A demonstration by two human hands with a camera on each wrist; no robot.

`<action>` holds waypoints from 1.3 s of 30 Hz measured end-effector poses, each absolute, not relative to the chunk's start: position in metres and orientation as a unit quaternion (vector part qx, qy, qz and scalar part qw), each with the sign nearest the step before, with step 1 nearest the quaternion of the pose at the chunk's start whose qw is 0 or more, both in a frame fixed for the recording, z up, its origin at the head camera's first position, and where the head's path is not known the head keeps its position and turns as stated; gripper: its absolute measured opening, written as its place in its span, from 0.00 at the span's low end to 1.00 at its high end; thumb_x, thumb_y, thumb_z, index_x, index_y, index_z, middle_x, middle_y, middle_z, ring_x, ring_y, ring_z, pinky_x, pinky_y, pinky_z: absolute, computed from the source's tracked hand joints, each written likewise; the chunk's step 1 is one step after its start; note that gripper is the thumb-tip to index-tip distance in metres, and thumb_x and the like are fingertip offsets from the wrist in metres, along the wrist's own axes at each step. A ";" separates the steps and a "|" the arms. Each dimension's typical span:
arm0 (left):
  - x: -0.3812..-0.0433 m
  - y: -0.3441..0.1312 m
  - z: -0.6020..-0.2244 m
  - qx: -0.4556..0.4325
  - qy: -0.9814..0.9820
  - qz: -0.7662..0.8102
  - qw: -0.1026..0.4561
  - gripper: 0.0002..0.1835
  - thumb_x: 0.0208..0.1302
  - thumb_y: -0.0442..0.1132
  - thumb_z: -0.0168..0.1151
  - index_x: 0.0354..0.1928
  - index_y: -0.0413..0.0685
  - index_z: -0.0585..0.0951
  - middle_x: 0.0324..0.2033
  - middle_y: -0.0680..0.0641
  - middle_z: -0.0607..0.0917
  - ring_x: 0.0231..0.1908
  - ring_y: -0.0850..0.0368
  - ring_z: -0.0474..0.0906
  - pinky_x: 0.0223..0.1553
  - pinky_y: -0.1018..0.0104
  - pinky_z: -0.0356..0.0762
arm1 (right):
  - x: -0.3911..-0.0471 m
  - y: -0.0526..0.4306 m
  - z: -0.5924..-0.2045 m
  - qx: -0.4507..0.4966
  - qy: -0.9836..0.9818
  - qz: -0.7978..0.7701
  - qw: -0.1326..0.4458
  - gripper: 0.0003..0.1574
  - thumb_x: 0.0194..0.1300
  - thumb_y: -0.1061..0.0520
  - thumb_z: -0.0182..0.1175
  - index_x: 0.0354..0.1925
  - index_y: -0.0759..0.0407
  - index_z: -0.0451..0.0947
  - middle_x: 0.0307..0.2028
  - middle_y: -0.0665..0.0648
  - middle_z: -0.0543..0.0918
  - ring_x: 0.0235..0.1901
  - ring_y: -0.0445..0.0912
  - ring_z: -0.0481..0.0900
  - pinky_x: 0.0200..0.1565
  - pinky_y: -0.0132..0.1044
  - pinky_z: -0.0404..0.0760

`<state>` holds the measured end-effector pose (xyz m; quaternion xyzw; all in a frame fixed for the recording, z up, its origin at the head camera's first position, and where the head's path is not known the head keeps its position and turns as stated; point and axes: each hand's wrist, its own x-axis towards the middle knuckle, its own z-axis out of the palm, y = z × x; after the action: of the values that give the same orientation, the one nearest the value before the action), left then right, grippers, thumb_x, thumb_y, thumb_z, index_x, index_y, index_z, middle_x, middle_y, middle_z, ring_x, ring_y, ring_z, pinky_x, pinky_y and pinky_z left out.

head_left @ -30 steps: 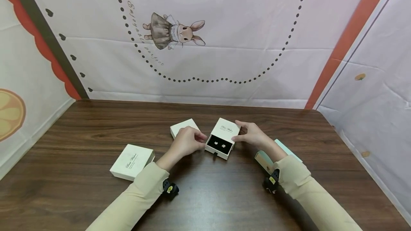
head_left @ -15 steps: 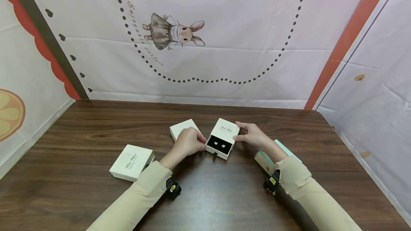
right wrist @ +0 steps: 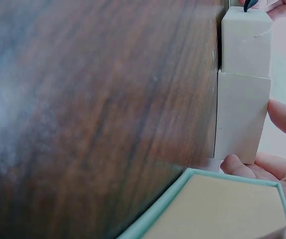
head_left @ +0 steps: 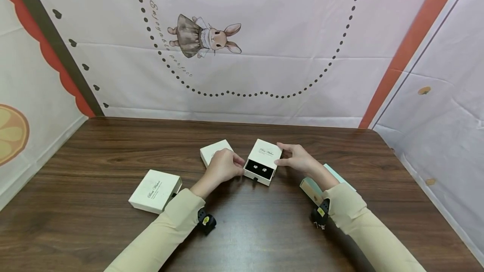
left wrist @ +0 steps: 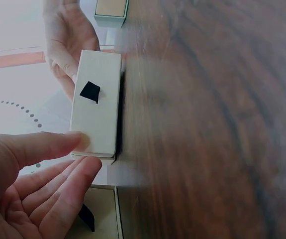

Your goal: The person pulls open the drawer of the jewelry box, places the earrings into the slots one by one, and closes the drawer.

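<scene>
Cream-white box [head_left: 266,154], partly slid open, sitting on the dark wood counter [head_left: 249,238] right between the two grips. Right grip [head_left: 300,158] has hold of the outer sleeve: thumb along the side, fingers round the back corner. Left grip [head_left: 223,166] is pinching the near-left corner of the drawer [left wrist: 101,124], thumb on the front face and a fingertip at the edge. Pretty light hold from what I can see on the left wrist cam.

Just to the right of the left grip, inside the drawer, there's a black insert [head_left: 259,173] with two small sparkly studs [head_left: 264,170] side by side, and a little black ribbon tab [left wrist: 90,92] sticks out of the front.

As for the other stuff, a second white box [head_left: 212,149] is just beyond the left grip and partly covered by it, so can't tell if they touch. A third white box [head_left: 153,190] with dark script on top lies further left of that grip and closer to the person. Nearer than the right grip, there's a mint-edged box [head_left: 311,190] mostly tucked behind the forearm.
</scene>
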<state>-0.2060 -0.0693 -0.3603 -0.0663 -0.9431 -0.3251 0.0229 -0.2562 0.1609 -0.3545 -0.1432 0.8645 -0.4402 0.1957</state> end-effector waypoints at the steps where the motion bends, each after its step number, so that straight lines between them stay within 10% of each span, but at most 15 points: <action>1: -0.206 -0.069 -0.360 -0.065 -0.942 -0.327 0.022 0.08 0.41 0.38 0.71 0.29 0.49 0.86 0.21 0.54 0.86 0.30 0.61 0.82 0.41 0.64 0.74 | -0.256 0.161 -0.354 -0.144 0.864 -0.441 0.196 0.44 0.59 0.60 0.59 0.67 0.66 0.50 0.68 0.65 0.52 0.66 0.60 0.53 0.61 0.52 0.60; 39: -0.217 -0.058 -0.363 -0.048 -0.941 -0.334 0.031 0.11 0.45 0.37 0.69 0.34 0.44 0.86 0.26 0.50 0.86 0.28 0.60 0.80 0.31 0.69 0.74 | -0.252 0.153 -0.354 -0.166 0.863 -0.430 0.204 0.43 0.57 0.62 0.60 0.66 0.69 0.52 0.66 0.67 0.55 0.65 0.60 0.55 0.60 0.48 0.63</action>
<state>-0.2169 -0.0576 -0.3632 -0.0482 -0.9408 -0.3342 0.0306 -0.2520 0.1535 -0.3539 -0.1662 0.8634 -0.4304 0.2041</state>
